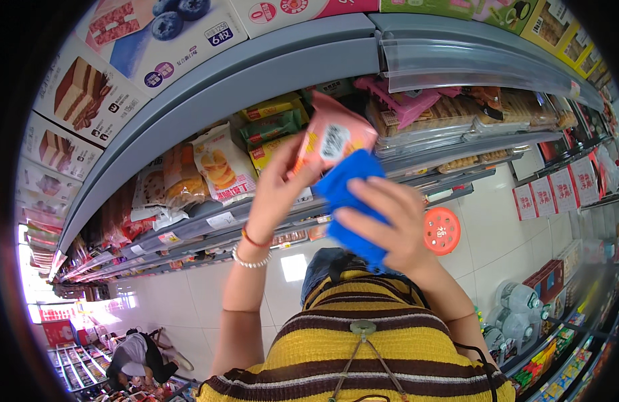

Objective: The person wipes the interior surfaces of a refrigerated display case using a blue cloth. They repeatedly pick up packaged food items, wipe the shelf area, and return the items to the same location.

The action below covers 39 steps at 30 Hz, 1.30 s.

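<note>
My left hand [284, 181] grips a pink snack packet [334, 133] by its left side, with a printed code patch facing up. In my right hand [392, 218] is a blue cloth [357, 211], bunched under the fingers, its top edge against or just over the packet's lower corner. Both hands are raised in front of a grey store shelf [229, 213]. Behind the packet lie small yellow and green packets [271, 125]. A white snack bag [224, 163] rests to the left of them, and clear trays of baked goods [440, 118] are stacked to the right.
Boxed cakes [83, 95] line the shelf above, whose grey edge [309, 60] overhangs the packets. A red plastic stool [441, 231] stands on the tiled floor [209, 296]. Large water bottles [518, 306] are at the lower right. Another person [133, 357] crouches by goods at lower left.
</note>
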Motion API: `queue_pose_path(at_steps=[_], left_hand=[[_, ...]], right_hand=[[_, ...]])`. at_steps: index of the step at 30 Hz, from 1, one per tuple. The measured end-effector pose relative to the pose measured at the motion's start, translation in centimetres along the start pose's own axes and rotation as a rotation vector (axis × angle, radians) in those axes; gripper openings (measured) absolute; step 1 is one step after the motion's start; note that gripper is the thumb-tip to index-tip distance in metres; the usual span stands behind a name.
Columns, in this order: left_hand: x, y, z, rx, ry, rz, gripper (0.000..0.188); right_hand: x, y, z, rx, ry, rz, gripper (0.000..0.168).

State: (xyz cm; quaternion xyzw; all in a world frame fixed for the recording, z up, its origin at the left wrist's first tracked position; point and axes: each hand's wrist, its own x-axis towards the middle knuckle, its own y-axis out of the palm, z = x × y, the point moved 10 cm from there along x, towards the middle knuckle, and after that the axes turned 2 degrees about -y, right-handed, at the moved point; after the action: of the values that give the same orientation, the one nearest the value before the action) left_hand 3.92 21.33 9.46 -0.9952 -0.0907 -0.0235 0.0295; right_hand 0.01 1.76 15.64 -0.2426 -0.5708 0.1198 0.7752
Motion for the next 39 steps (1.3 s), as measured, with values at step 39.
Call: queue_pose_path(at_steps=[39], left_hand=[[-10.7, 3.1, 9.1, -0.667, -0.315, 0.192, 0.050]], right_hand=[[-3.2, -0.4, -4.6, 0.442, 0.435, 0.035, 0.041]])
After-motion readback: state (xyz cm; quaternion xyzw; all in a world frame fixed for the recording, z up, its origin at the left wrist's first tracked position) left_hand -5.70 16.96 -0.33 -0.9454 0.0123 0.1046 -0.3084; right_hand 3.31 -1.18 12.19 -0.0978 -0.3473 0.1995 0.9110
